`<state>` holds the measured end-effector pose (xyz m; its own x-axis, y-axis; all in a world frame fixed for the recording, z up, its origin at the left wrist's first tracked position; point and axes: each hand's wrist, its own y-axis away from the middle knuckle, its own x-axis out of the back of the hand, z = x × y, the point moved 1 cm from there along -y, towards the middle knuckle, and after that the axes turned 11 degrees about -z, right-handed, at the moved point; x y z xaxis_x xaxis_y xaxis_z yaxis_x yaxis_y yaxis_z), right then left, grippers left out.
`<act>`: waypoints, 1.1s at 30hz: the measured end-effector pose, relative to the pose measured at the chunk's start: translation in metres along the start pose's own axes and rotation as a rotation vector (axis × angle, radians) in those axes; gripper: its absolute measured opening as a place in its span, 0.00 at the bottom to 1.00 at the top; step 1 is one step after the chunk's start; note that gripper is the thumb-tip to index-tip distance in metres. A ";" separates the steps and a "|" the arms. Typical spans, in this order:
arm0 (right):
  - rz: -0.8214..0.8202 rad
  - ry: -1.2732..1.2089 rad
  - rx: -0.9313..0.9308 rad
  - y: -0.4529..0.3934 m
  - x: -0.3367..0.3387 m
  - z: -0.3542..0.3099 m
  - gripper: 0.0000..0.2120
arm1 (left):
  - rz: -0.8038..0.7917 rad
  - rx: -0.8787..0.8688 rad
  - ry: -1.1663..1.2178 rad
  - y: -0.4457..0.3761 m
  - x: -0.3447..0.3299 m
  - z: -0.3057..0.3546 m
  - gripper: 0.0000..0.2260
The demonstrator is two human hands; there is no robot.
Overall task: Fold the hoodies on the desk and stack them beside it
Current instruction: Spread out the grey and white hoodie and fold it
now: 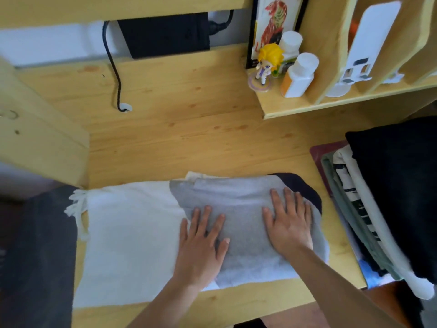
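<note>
- My left hand (201, 242) lay flat, fingers straight and spread, pressing the grey hoodie (246, 209) and holding nothing.
- My right hand (288, 223) pressed flat beside it, fingers straight.
- The grey hoodie sat folded on a white garment (127, 245) at the near edge of the desk (177, 129).
- A pile of clothes (369, 204) lay just right of the desk.

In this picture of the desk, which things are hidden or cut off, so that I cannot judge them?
- Head view: the white garment lies partly under the gray folded piece; its right part is hidden.
- The dark cloth shows only at the gray piece's far right edge; its kind is unclear.
- The left hand and right hand cover the fabric beneath.
- The pile beside the desk lies under a black garment, cut by the frame's right edge.
</note>
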<state>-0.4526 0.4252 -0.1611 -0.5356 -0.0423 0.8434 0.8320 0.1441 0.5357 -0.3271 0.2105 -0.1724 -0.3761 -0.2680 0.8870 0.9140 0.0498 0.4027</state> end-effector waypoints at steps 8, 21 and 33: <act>0.298 -0.089 0.467 0.006 0.019 -0.126 0.28 | 0.129 0.313 0.076 -0.025 0.034 -0.094 0.29; 0.438 -0.119 0.396 -0.074 0.028 -0.201 0.18 | 0.106 0.451 0.038 0.074 -0.019 -0.126 0.28; 0.146 0.209 0.356 0.003 -0.046 -0.178 0.34 | 0.140 0.477 0.069 0.046 -0.006 -0.181 0.27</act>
<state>-0.4002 0.2513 -0.1906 -0.3446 -0.1903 0.9193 0.7758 0.4937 0.3930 -0.2550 0.0408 -0.2001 -0.2295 -0.2893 0.9293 0.7774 0.5200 0.3539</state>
